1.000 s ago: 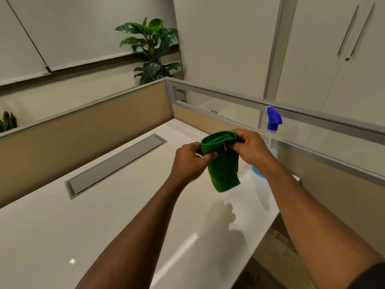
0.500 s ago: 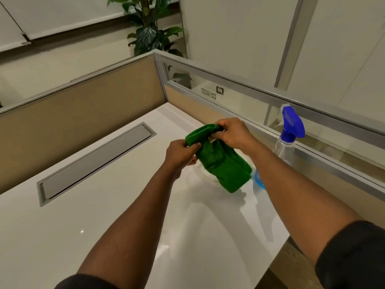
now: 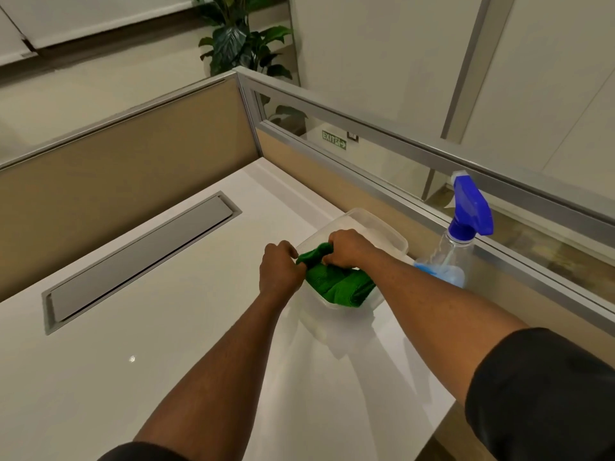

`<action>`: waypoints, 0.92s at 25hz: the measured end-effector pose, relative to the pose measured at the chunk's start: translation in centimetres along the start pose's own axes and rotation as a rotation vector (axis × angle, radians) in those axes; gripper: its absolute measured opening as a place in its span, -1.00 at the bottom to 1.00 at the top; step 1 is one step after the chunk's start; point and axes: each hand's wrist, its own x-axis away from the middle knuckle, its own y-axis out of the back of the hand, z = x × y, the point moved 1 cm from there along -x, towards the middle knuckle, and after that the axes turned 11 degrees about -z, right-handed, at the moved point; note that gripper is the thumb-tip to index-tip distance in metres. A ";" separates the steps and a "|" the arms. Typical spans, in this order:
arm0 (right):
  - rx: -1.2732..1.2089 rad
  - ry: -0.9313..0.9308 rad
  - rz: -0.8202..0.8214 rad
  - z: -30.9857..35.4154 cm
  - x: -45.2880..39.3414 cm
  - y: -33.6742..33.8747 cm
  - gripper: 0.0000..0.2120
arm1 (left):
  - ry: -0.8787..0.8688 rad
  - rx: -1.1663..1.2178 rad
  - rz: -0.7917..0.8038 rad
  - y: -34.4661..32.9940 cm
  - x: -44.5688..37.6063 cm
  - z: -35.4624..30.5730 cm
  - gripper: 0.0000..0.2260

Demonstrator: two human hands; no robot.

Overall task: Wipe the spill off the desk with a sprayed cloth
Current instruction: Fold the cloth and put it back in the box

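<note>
A folded green cloth [image 3: 339, 284] lies partly inside a clear plastic tub [image 3: 382, 227] on the white desk [image 3: 166, 361]. My left hand [image 3: 279, 269] pinches the cloth's near end at the tub's left rim. My right hand [image 3: 349, 247] grips its bunched upper end over the tub. A clear spray bottle [image 3: 456, 257] with a blue trigger head and blue liquid stands just right of the tub, against the partition. I cannot make out a spill on the glossy desk.
A grey cable-tray lid [image 3: 139, 261] is set into the desk at the left. Tan partition panels [image 3: 116, 188] with a metal-framed glass strip [image 3: 382, 154] wall the desk's back and right. A potted plant [image 3: 239, 41] stands behind the corner. The desk's right edge drops off near my right arm.
Both hands have lowered the cloth from mid-air down into the clear tub. The view has tilted down and moved closer to the desk.
</note>
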 end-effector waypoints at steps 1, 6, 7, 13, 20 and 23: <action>0.057 0.010 0.036 0.1 0.1 0.1 -0.52 | 0.008 -0.002 -0.005 -0.1 0.1 -0.1 -0.77; 0.137 0.068 -0.083 0.6 1.3 1.1 -0.55 | -0.025 -0.011 -0.011 0.2 0.7 -0.4 -0.66; 0.107 0.087 -0.171 0.8 1.9 1.4 -0.57 | -0.039 -0.011 -0.011 0.2 1.1 -0.4 -0.63; -0.252 0.213 -0.759 2.2 7.1 2.6 -0.65 | -0.225 -0.127 0.024 0.4 4.6 0.0 -0.47; -0.157 0.215 -0.722 1.3 11.9 -2.0 -0.52 | -0.423 -0.246 0.042 1.2 8.3 0.9 -0.46; -0.126 0.181 -0.706 0.4 13.4 -3.1 -0.52 | -0.451 -0.287 0.135 1.3 8.9 1.5 -0.46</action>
